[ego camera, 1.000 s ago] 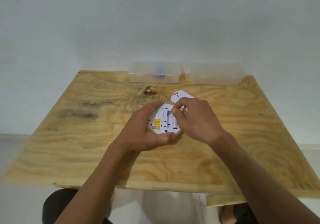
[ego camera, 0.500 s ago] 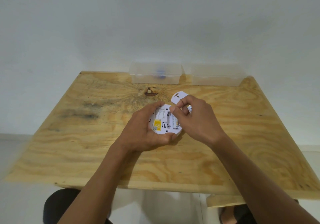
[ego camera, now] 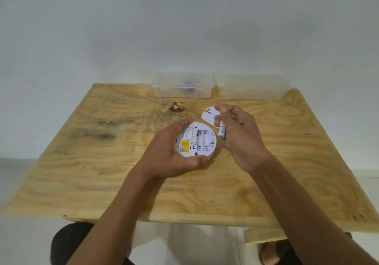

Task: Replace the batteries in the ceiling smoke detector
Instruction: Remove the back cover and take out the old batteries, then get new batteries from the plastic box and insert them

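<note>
**Smoke detector held open on the plywood table, one battery in the right hand**

Smoke detector, a round white plastic unit (ego camera: 195, 139), lies back-side up near the middle of the pale plywood table (ego camera: 102, 172). Its underside shows a yellow label with a small printed code, some black markings and a rectangular battery bay at its centre-right. Whether a cell sits in that bay is hard to make out.

The left hand (ego camera: 170, 154) cups the detector from the left and the near side, the fingers curled over the far rim and the thumb pressed along the near edge, so the unit is gripped firmly against the tabletop.

The right hand (ego camera: 240, 137) is just to the right of the detector, raised slightly above the wood. Its thumb and fingers are pinched around a small white cylindrical battery (ego camera: 222, 131), held roughly upright with its lower end just beside the detector's right rim, clear of the bay.

Behind the right hand, a flat white round mounting plate (ego camera: 209, 115) lies on the table, partly hidden by the fingers; slots and a hole are visible in it.

Along the far edge stand two clear plastic boxes side by side. The left clear box (ego camera: 182, 87) has something small and blue inside, too blurred to identify. The right clear box (ego camera: 254, 89) shows no distinguishable contents.
</note>
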Demonstrator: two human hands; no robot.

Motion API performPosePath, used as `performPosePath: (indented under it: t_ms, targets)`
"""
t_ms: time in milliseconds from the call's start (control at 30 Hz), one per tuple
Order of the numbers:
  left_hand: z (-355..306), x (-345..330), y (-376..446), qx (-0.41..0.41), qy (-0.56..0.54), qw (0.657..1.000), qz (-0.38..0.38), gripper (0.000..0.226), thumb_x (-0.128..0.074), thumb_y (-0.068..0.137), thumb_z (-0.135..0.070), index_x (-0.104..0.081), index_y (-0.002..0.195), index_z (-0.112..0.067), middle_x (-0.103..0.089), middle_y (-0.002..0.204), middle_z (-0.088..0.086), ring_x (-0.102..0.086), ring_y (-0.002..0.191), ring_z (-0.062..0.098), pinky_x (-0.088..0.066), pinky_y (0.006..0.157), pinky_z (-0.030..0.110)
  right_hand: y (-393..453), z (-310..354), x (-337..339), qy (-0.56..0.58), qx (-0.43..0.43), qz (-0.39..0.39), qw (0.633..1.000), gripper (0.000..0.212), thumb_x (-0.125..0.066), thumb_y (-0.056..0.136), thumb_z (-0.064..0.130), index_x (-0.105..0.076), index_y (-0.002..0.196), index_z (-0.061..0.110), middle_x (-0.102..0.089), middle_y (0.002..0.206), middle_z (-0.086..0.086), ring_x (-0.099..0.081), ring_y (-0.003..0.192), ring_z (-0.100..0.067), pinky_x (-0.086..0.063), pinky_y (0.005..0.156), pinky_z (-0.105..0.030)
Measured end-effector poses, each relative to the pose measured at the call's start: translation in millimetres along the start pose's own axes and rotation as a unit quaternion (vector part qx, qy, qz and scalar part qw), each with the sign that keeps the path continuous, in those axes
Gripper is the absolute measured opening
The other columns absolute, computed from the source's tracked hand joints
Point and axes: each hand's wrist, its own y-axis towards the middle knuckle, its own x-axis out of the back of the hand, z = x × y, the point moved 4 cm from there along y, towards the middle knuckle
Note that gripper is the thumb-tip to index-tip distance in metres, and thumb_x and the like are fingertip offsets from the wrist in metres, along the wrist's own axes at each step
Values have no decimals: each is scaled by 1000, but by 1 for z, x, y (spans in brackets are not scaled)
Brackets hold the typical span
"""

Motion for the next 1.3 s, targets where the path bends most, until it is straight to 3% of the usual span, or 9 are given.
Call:
performPosePath:
  t_ms: [100, 300, 467, 600, 700, 800, 900, 1067, 1300]
  targets:
    - [0, 0, 0, -1, 1, 1000, 4, 103, -76, 50, -63, -51, 141, -21, -63, 126, -12, -61, 111, 2, -48, 91, 14, 2, 1, 5, 139, -92, -16, 986, 22, -46, 103, 21, -67, 100, 14, -51, 68, 1, -40, 51, -10, -26, 40, -22]
    - [2, 0, 0, -3, -8, 1000, 5, 101, -79, 52, -61, -51, 141, -22, -63, 127, -12, -61, 114, 2, -50, 92, 18, 2, -3, 11, 233, -179, -41, 955, 29, -50, 101, 31, -56, 79, 13, -45, 56, 2, -40, 46, -12, -26, 38, -22]
    - [3, 2, 1, -3, -27, 1000, 7, 103, -83, 50, -61, -53, 141, -23, -65, 126, -14, -62, 112, -7, -50, 88, 10, 10, 3, 20, 159, -133, -79, 975, 36, -52, 99, 34, -47, 67, 17, -36, 51, 4, -30, 43, -11, -24, 40, -23]
    - [-1, 10, 10, 28, -82, 996, 0, 101, -79, 55, -66, -51, 144, -28, -64, 131, -15, -62, 113, -8, -50, 88, 11, 25, 12, 40, 22, -36, -97, 994, 33, -45, 102, 34, -61, 81, 14, -38, 52, 4, -33, 40, -11, -25, 40, -23]
    - [-22, 17, 36, 8, -8, 999, -46, 87, -64, 68, -79, -54, 140, -31, -65, 131, -12, -61, 117, 1, -48, 98, 27, 47, 18, 66, -48, 9, -144, 988, 26, -50, 100, 31, -69, 87, 19, -45, 57, 7, -40, 45, -13, -28, 39, -21]
    - [-58, 5, 76, -29, 88, 994, -61, 69, -69, 81, -60, -57, 138, -24, -65, 127, -8, -59, 114, 8, -45, 94, 26, 71, 17, 95, -58, -12, -192, 980, 25, -56, 96, 29, -66, 81, 12, -44, 53, 3, -39, 43, -16, -29, 38, -21]
    - [-86, -30, 121, -93, 219, 971, -26, 59, -66, 90, -48, -53, 141, -21, -59, 139, 0, -52, 128, 18, -43, 103, 34, 90, 15, 115, -31, -54, -241, 969, 40, -58, 96, 34, -54, 63, 12, -41, 53, -4, -36, 40, -19, -29, 40, -25]
    - [-91, -81, 182, -124, 390, 912, 5, 55, -61, 94, -41, -47, 143, -19, -52, 144, 2, -45, 132, 25, -36, 108, 40, 114, 9, 126, 56, -105, -241, 963, 52, -54, 97, 43, -64, 109, -7, -40, 57, -3, -35, 41, -15, -29, 35, -20]
    - [-71, -89, 198, -142, 419, 897, -14, 50, -62, 95, -37, -52, 139, -17, -54, 142, 2, -44, 132, 26, -34, 110, 39, 123, 2, 124, 111, -133, -247, 953, 45, -54, 97, 36, -64, 106, -7, -40, 56, -1, -34, 41, -14, -28, 35, -21]
